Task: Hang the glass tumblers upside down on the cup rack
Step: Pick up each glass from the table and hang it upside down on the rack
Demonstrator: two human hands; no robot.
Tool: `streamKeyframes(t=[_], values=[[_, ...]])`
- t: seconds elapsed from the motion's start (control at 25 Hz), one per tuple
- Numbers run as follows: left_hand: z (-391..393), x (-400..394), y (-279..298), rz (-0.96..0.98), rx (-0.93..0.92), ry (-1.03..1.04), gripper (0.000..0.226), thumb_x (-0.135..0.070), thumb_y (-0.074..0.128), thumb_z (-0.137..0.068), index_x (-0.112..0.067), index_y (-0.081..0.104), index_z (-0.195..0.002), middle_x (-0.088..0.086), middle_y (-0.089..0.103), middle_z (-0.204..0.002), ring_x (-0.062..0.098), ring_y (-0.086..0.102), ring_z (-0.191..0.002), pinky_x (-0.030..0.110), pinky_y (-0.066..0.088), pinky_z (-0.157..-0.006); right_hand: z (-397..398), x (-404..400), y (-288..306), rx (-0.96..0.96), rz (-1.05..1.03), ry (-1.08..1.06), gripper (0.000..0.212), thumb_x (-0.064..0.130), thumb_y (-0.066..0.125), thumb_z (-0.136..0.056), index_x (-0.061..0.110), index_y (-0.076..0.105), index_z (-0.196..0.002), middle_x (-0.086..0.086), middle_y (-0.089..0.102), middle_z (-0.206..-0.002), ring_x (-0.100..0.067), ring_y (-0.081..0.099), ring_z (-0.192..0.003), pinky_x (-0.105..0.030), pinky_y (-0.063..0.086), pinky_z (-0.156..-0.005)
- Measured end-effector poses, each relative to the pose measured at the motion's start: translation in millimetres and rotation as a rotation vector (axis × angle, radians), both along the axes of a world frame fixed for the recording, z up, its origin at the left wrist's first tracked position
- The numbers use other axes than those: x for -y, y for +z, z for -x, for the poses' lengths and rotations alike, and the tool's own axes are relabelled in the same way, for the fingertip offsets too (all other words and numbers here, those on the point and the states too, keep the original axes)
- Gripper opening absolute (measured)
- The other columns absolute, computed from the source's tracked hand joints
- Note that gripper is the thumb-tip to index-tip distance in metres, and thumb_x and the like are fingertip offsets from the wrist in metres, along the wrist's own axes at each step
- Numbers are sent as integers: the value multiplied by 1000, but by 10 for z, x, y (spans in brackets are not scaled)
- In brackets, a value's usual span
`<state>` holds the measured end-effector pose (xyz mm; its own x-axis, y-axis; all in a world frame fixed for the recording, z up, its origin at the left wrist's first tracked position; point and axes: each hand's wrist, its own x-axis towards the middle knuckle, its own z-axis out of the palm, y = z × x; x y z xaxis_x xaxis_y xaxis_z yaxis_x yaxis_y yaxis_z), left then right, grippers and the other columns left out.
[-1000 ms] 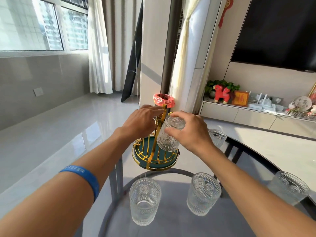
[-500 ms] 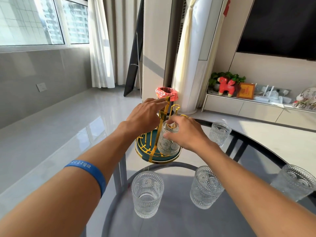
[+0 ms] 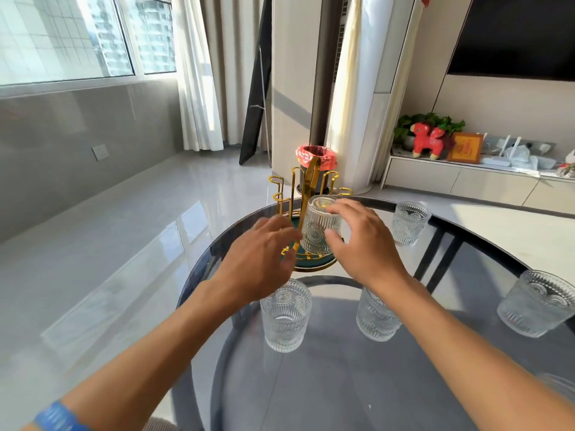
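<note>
A gold wire cup rack [image 3: 306, 194] with a green base stands at the far edge of the round glass table [image 3: 342, 384]. One patterned glass tumbler [image 3: 317, 231] sits upside down on a rack peg. My right hand [image 3: 364, 244] is at its right side, thumb and fingertips still on the glass. My left hand [image 3: 258, 262] hovers in front of the rack's left side, fingers apart, holding nothing. Upright tumblers stand nearer me: one [image 3: 284, 318] under my left wrist and another [image 3: 375, 321] partly hidden by my right forearm.
Two more upright tumblers stand to the right, one [image 3: 409, 222] near the far rim, one [image 3: 535, 306] by the right rim. A bin with a red bag [image 3: 315, 155] stands on the floor behind the rack. The table edge curves close behind the rack.
The tumbler has come down onto the rack peg. My left hand has let go of the rack handle and drawn back towards me. My right hand has slid to the tumbler's right side.
</note>
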<state>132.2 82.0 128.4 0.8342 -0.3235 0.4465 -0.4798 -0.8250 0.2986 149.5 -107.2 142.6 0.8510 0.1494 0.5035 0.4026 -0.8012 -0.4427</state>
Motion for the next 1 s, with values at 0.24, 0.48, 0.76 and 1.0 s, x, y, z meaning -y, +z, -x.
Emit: streamKeyframes(t=[0.24,0.48,0.76,1.0], values=[[436,-6,-193,-372,-441,-11,99,-77,62,-66,-36,26,-148,-6,44,-147,20,49,-126,39,48,-93,653,-85,-96,-65,-81,73,27,16,62,-84,17,66,-111,3,67,-116,-18,59,-106,-25,42,-86],[591,33,-162,53,-123,-29,81,-58,76,-57,-36,44,-128,-13,54,-121,13,59,-105,28,52,-82,1122,-67,-243,-751,-853,-234,25,42,65,-83,23,60,-98,-8,70,-100,-27,68,-77,-48,59,-78],[722,278,92,232,182,-289,67,-49,77,-72,-26,44,-126,-11,46,-127,6,53,-112,16,47,-90,1016,-34,-16,-967,-1586,25,48,50,70,-76,22,58,-112,-28,68,-105,-36,63,-86,-42,55,-70],[163,306,356,390,75,-206,41,-52,55,-89,-30,47,-123,-16,52,-123,0,51,-108,25,46,-89,471,354,452,-458,-1293,-22,45,35,76,-74,28,55,-113,-12,69,-108,-28,70,-77,-32,55,-54]])
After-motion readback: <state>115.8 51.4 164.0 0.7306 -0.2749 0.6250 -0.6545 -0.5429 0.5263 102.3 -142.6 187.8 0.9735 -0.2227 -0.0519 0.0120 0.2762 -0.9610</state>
